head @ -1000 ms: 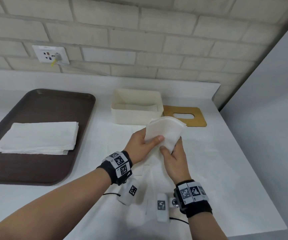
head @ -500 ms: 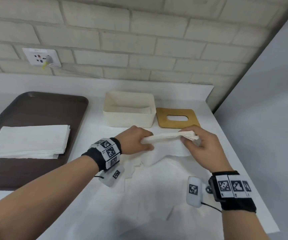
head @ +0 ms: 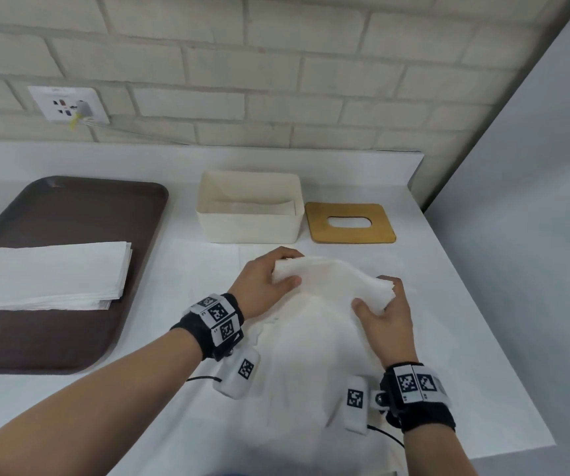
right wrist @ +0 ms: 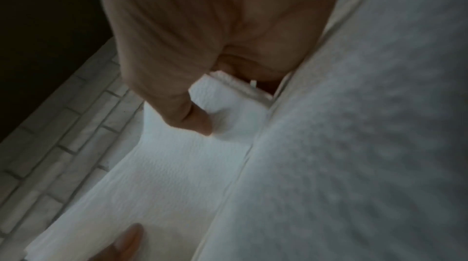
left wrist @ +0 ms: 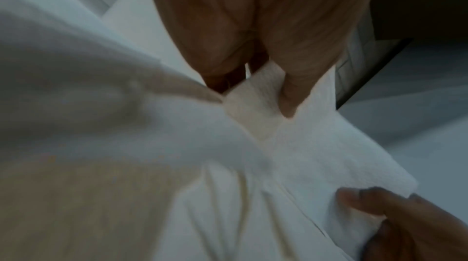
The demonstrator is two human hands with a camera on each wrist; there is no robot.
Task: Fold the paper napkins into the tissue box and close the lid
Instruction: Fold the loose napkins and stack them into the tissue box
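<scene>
My hands pinch the ends of a white napkin bundle (head: 331,283), arched above the bench. Spare napkins (head: 50,274) lie stacked flat. The cream box (head: 249,228) stands open; its wooden slotted lid (head: 350,235) lies flat just right of it.

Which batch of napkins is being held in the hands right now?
The folded bundle in front of the tissue box, pinched at its ends by the left hand and right hand. The other stack lies untouched on the brown tray.
</scene>
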